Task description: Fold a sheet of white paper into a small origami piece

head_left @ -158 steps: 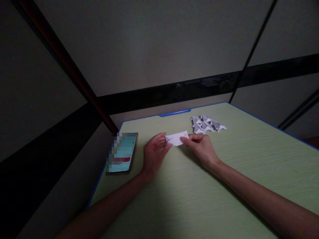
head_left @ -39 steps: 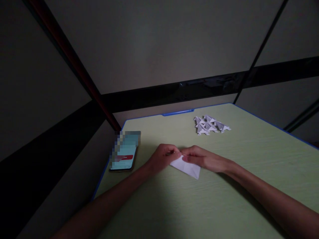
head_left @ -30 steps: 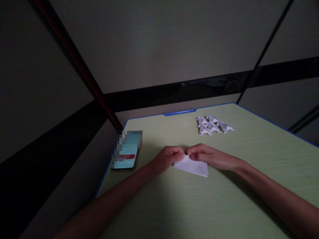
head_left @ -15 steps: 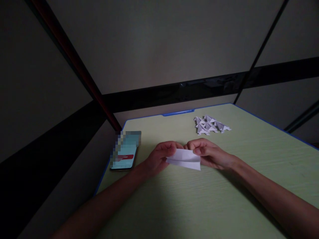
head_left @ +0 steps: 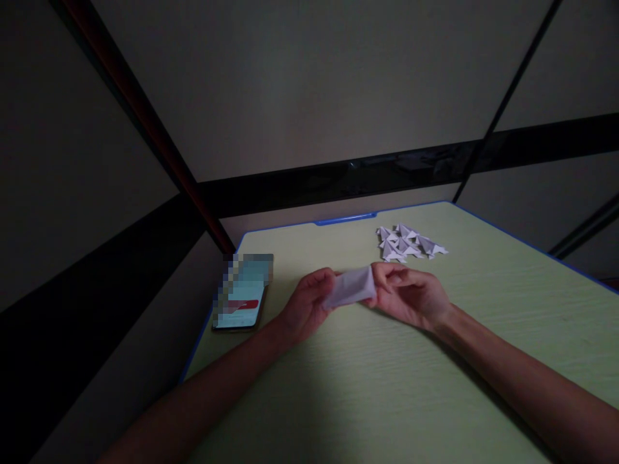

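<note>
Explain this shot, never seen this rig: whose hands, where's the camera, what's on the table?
No machine here: a person works with two bare hands. The one camera sits on their head, looking forward and down, so the arms enter from below. The left hand and right hand pinch the two ends of a folded white paper, held just over the green table. Left of the hands lies a phone, screen lit. Farther back, to the right, sits a small pile of folded paper pieces. The room is dim.
</note>
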Motion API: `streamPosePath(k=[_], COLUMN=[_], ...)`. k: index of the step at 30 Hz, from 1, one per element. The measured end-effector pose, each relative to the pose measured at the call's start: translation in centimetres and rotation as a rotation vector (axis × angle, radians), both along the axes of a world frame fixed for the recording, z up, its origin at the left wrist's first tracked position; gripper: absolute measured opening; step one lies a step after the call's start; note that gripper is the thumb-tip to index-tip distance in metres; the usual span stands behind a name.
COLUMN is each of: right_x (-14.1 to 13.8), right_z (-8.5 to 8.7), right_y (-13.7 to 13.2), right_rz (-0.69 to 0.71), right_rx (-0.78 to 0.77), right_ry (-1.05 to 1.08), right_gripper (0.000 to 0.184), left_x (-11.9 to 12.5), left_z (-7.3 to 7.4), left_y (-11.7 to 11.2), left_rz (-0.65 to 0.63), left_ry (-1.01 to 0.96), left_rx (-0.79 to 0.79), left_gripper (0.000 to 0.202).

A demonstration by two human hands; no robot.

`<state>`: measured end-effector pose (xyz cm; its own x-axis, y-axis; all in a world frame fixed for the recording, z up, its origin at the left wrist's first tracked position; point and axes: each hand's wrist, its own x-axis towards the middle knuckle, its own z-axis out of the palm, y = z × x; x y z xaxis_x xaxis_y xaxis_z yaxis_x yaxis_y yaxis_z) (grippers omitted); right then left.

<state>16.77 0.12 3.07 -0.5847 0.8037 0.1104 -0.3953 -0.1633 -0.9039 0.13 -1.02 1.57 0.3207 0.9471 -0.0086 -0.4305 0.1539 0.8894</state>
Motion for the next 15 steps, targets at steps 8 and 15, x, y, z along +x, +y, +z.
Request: streamPosePath(k=[8,15], right_x=[-0.5,-1.1], right_z=[-1.3,-1.5], right_y=[0.8,-0.4], right_rz=[-0.150,-0.004], right_rx=[0.145,0.320], right_ry=[-0.348,-0.570], right_gripper=[0.027,0.034], left_x=[-0.1,0.4], left_z=[-1.1,-0.5], left_y=[0.3,-0.7], left_rz=[0.151,-0.041], left_ry=[0.455,0.639], left_rx=[0.273,0.349], left_gripper=[0.023,0.024])
